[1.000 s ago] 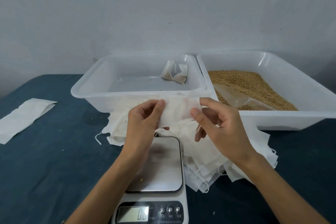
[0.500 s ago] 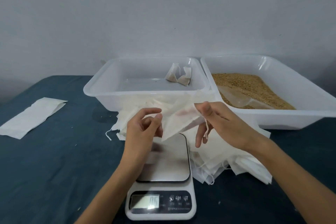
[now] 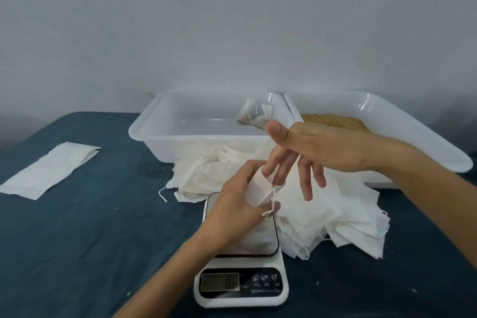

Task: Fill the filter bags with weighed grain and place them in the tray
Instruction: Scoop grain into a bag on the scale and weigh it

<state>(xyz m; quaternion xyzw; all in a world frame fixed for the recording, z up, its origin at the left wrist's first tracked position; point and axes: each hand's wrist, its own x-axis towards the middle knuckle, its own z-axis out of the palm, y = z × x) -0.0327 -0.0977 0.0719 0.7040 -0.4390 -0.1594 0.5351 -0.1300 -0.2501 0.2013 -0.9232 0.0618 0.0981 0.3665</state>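
Observation:
My left hand (image 3: 238, 202) grips a white filter bag (image 3: 259, 190) above the kitchen scale (image 3: 242, 279), whose display reads 0.6. My right hand (image 3: 304, 155) hangs over it with fingers spread, two fingertips dipped into the bag's mouth. A heap of empty filter bags (image 3: 322, 214) lies behind and to the right of the scale. The left white tray (image 3: 144, 129) holds two filled bags (image 3: 254, 116) at its back right corner. The right white tray (image 3: 426, 137) holds brown grain (image 3: 333, 120).
A flat white paper sheet (image 3: 49, 169) lies on the dark blue table at the left. A grey wall rises just behind the trays. A few grains are scattered on the cloth near the scale.
The left hand has taken the bag into its own grip over the scale. The right hand let go of the bag's edge, opened its fingers and pushed fingertips into the mouth.

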